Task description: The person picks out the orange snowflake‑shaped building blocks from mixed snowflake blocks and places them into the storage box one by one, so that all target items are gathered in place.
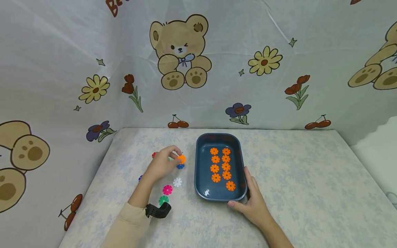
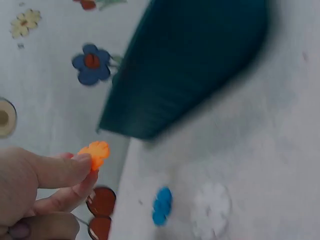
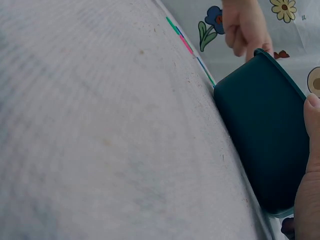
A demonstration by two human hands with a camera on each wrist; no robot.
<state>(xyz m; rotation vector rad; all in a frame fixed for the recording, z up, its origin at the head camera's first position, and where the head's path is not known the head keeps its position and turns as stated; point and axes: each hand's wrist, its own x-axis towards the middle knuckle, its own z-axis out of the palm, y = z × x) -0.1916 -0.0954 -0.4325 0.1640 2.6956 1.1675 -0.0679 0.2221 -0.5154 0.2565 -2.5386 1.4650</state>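
My left hand (image 1: pixel 163 164) pinches an orange notched plastic disc (image 1: pixel 181 159) between thumb and fingertips, left of a dark blue tray (image 1: pixel 203 182). In the left wrist view the held disc (image 2: pixel 98 152) is raised above the table, apart from the tray. Inside the tray, several orange discs (image 1: pixel 226 166) lie flat in two columns. At the tray's near right corner my right hand (image 1: pixel 255 205) grips it, thumb at the near edge and fingers along the right wall. A blue disc (image 1: pixel 180 166) lies on the table just below the held one.
Left of the tray lie loose discs: white (image 1: pixel 177 182), pink (image 1: pixel 167 189), green (image 1: pixel 163 200), with red (image 1: pixel 153 155) and dark blue (image 1: pixel 140 177) ones partly hidden by the left hand and arm. A patterned cloth (image 1: pixel 223 93) hangs behind the table (image 1: pixel 294 172).
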